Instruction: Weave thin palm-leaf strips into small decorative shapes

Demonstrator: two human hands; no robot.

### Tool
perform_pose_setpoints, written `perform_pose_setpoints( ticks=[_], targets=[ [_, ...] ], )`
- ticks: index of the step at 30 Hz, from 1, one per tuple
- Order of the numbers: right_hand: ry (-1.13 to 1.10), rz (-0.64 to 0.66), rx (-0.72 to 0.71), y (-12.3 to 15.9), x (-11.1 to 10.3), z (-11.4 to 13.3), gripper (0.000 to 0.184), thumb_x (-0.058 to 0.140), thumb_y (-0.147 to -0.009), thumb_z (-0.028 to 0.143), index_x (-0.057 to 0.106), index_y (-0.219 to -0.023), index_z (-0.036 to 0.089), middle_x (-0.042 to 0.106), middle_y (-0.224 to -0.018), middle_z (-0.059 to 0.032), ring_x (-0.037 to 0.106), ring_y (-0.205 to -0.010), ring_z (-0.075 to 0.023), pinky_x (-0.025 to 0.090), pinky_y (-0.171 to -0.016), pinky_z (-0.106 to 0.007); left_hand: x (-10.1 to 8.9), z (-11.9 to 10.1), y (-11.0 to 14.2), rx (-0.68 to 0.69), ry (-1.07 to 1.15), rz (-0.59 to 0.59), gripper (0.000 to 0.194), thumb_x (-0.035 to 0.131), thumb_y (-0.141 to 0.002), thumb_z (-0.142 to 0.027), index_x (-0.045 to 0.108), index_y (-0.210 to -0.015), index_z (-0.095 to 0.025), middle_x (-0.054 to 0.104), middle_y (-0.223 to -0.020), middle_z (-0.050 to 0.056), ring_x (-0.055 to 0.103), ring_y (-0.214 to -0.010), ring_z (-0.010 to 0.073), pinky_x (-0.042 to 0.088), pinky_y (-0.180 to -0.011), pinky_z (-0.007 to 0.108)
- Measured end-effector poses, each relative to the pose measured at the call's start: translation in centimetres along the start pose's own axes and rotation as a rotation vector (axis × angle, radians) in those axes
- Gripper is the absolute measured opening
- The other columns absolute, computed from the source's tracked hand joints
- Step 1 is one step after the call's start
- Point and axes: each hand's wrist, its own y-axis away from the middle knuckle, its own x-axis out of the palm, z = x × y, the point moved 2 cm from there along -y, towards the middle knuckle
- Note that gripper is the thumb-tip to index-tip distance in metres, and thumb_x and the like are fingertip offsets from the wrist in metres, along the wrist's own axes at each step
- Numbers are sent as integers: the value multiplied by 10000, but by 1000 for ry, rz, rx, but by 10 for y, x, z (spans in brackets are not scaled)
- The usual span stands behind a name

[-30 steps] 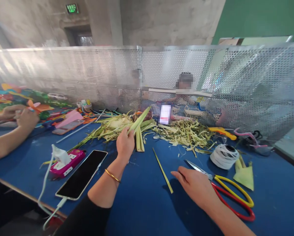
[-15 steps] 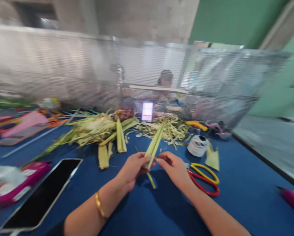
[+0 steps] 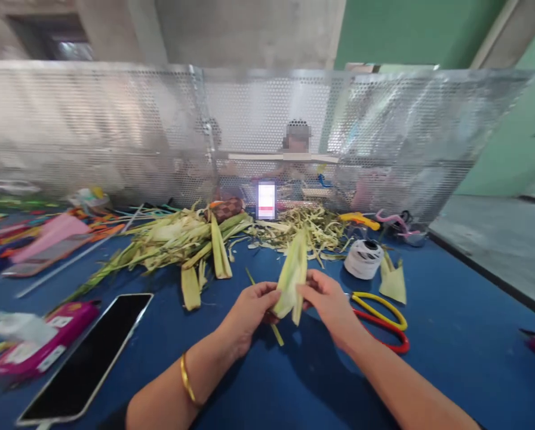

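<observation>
A pale green leaf strip (image 3: 293, 275), like a husk or palm leaf, is held up between both hands over the blue table (image 3: 231, 382). My left hand (image 3: 252, 310) pinches its lower left edge. My right hand (image 3: 325, 298) grips its right edge, thumb in front. The leaf is spread rather wide, its pale inner face showing and its tip pointing away. A thin green strip (image 3: 276, 335) lies on the table under my left hand. Red-and-yellow-handled scissors (image 3: 386, 325) lie right of my right hand, partly hidden by it.
Leaf piles (image 3: 169, 239) and shredded strips (image 3: 325, 233) lie at the back before a perforated metal screen (image 3: 258, 101). A white thread spool (image 3: 363, 260) and a cut leaf piece (image 3: 393, 280) are at right. A black-screened phone (image 3: 86, 358) lies at left. A person sits behind the screen.
The leaf, narrow and folded before, is now spread wider. My right hand has moved onto its right edge; earlier its fingertips were just beside the leaf's base. The view has shifted slightly.
</observation>
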Motion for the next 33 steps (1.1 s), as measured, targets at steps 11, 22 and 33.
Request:
perform_pose_setpoints(
  ticks=[11, 22, 33],
  targets=[
    [40, 178, -4, 7, 10, 1, 192, 559, -726, 268, 608, -887, 176, 688, -750, -12, 612, -644, -155, 466, -581, -264, -2, 7, -4, 57, 66, -62, 313, 807, -528, -260, 629, -753, -136, 684, -700, 39, 628, -601, 143, 501, -591, 245],
    [48, 97, 16, 2, 3, -1, 304, 633, -680, 341, 634, -920, 154, 689, -715, -25, 600, -605, -166, 469, -563, -273, -2, 6, -1, 35, 116, -78, 202, 742, -577, -250, 636, -712, -145, 638, -657, 20, 580, -554, 121, 473, -530, 231],
    [67, -60, 139, 5, -2, -10, 311, 691, -620, 412, 633, -778, 150, 658, -643, -26, 592, -591, -203, 486, -544, -305, 4, 10, 3, 80, -67, 36, 192, 697, -597, -319, 685, -701, -158, 612, -631, -3, 510, -549, 113, 402, -557, 235]
  ],
)
